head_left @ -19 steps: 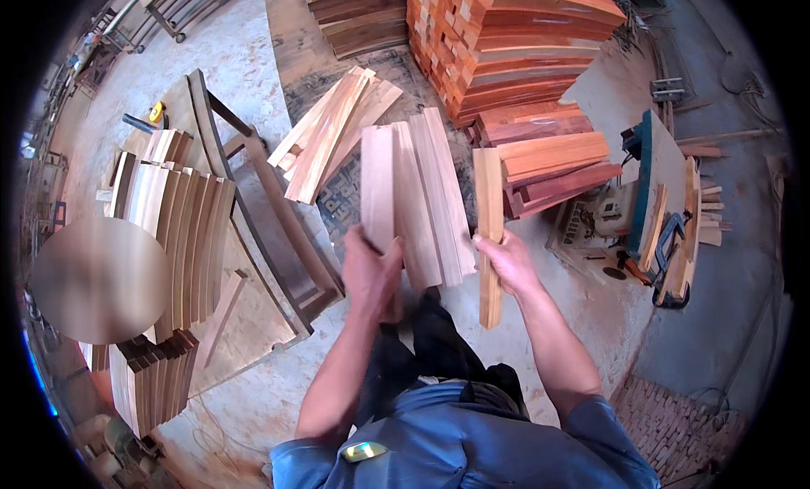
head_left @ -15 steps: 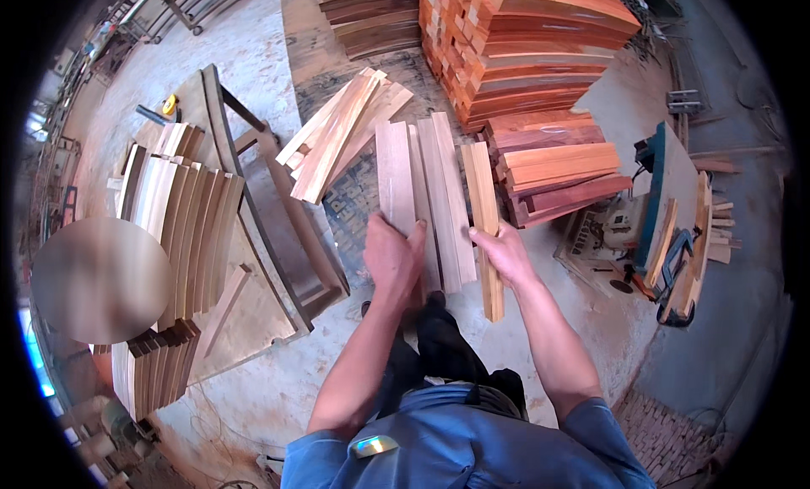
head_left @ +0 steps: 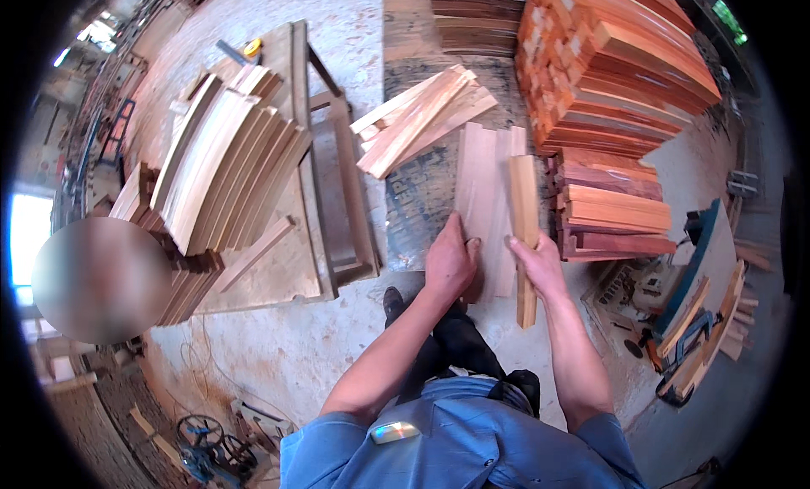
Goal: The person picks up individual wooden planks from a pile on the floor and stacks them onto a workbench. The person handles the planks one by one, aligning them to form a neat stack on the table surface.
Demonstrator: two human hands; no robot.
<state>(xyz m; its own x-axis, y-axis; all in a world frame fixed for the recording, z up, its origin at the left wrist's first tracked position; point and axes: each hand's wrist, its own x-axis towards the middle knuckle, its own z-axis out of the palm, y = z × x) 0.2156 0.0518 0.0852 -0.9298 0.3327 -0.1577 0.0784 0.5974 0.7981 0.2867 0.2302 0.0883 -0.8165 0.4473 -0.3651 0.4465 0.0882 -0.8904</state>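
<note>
Dusty workshop floor (head_left: 278, 354), stacked lumber all round: we log our left hand (head_left: 450, 265) pressed flat on upright pale boards (head_left: 483, 198), right hand (head_left: 537, 265) fingers wrapped round a narrow slat (head_left: 524, 227); risk, we judge, boards toppling if unsteadied.

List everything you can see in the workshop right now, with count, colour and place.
Narrow pale wooden slat: one, tan, gripped upright in the right hand.
Flat pale pinkish boards: several, side by side under the left hand.
Loose light wood strips: a small heap, tan, on the floor ahead left.
Stacked reddish-brown planks: large pile, upper right.
Shorter reddish boards: small stack, right of the slat.
Curved pale wooden pieces: a leaning row, left.
Dark wooden frame: one, beside the curved pieces.
Green power tool: one, far right.
Left hand: flat on the boards.
Right hand: closed round the slat.
</note>
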